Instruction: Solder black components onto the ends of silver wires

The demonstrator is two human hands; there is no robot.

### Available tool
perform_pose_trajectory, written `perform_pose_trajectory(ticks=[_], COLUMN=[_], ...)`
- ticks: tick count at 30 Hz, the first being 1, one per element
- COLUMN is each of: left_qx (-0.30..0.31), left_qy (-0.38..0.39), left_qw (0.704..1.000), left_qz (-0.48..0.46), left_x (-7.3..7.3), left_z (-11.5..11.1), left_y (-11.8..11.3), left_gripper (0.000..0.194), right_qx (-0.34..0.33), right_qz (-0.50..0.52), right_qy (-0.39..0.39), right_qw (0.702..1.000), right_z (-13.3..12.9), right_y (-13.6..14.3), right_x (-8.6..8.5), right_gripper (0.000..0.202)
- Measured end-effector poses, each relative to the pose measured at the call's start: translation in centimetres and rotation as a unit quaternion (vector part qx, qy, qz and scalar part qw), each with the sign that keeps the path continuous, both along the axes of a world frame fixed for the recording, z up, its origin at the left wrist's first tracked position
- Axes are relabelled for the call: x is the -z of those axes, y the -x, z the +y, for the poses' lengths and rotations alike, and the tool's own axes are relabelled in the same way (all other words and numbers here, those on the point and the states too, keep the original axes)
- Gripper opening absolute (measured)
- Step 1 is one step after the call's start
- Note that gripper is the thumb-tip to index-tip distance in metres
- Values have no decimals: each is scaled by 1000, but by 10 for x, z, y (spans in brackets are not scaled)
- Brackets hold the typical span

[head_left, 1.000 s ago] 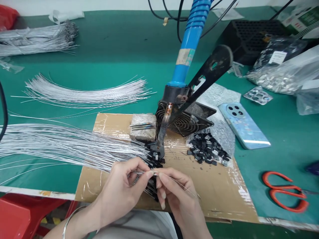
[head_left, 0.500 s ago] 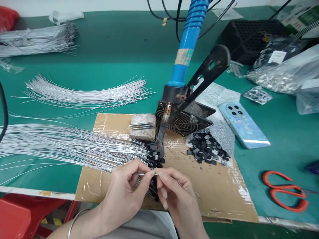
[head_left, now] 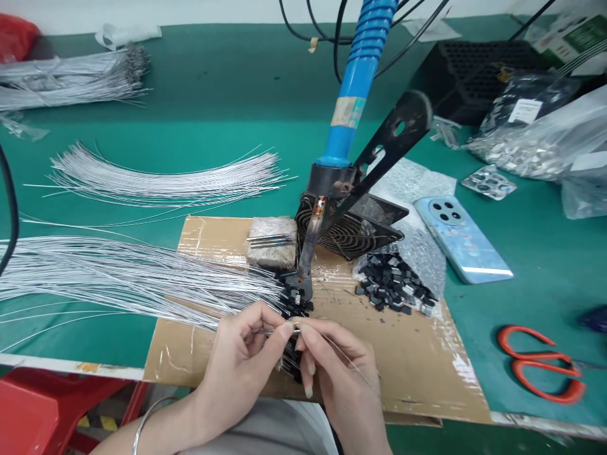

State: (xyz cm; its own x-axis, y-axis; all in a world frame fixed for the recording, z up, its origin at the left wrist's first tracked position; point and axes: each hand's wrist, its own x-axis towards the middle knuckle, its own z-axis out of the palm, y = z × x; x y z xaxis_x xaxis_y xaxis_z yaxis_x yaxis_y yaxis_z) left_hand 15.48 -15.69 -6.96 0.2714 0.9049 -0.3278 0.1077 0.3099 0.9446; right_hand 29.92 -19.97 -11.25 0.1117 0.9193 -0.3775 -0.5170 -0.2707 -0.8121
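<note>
My left hand (head_left: 249,366) pinches a thin silvery wire between thumb and index finger. Close beside it, my right hand (head_left: 341,370) is also closed in a pinch on thin wire (head_left: 348,361), whose length trails over the fingers toward the wrist. The fingertips of both hands nearly meet, and they cover the exact joint or end between them. Behind and left of the hands lies a large bundle of grey-white wires (head_left: 142,272). Small black tips (head_left: 296,304) finish its right ends, some partly hidden by my hands.
What looks like a blue-handled soldering iron (head_left: 353,95) stands in a black bracket (head_left: 398,129) behind my hands, near a fan (head_left: 348,230). Small black pieces (head_left: 396,281) lie on the cardboard (head_left: 379,360). To the right are a phone (head_left: 469,243) and red-handled scissors (head_left: 545,366).
Both hands keep their pinch and stay nearly in place. My right hand's lower fingers have shifted slightly left, and the trailing wire has shifted a little.
</note>
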Motion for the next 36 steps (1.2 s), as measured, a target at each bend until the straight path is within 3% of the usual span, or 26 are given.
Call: perform_pose_trajectory(ticks=[8, 18, 29, 36], left_qx=[20, 32, 18, 28], left_qy=[36, 53, -39, -128], left_qw=[999, 998, 997, 988], left_qz=[-12, -14, 60, 87], left_x=[-3, -5, 0, 0], left_z=[5, 8, 3, 0], left_y=[3, 4, 6, 6], left_gripper=[27, 29, 28, 23], right_qx=[24, 24, 43, 36], right_qz=[-63, -63, -73, -26], right_qy=[-13, -12, 24, 66], right_qw=[998, 998, 996, 997], right_z=[1, 2, 4, 5], right_y=[-3, -4, 3, 4], right_x=[-15, -14, -20, -18], right_gripper=[26, 26, 14, 21])
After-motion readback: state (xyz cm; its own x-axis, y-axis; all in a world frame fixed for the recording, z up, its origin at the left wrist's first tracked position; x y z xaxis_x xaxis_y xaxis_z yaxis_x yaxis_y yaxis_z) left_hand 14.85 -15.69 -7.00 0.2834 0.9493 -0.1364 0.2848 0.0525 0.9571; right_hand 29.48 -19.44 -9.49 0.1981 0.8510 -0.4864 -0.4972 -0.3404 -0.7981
